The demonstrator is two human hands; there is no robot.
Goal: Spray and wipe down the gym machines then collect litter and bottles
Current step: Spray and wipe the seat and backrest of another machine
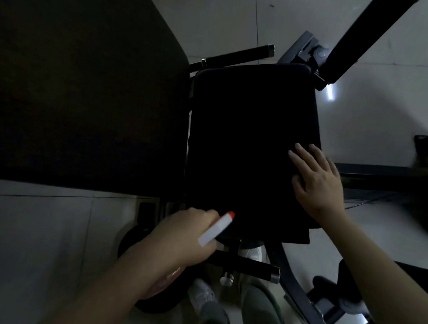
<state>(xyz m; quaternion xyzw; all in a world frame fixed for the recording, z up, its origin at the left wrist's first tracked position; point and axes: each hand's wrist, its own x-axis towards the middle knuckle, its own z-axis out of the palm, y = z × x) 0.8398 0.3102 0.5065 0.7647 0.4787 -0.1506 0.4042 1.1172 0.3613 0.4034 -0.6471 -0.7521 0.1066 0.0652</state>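
My left hand (173,239) is closed around the spray bottle (216,228), nozzle aimed up-right at the seat pad (247,139). My right hand (316,180) lies flat, fingers spread, on its right edge; a cloth underneath is possible, unconfirmed.

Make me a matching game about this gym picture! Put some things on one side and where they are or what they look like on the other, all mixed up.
Things:
1. left hand
2. right hand
3. seat pad
4. spray nozzle tip

Descriptions:
A. orange-red
B. lies flat with fingers spread on the pad
C. big and black, in the middle
D. holds the white spray bottle

Pairs: 1-D, 2-B, 3-C, 4-A
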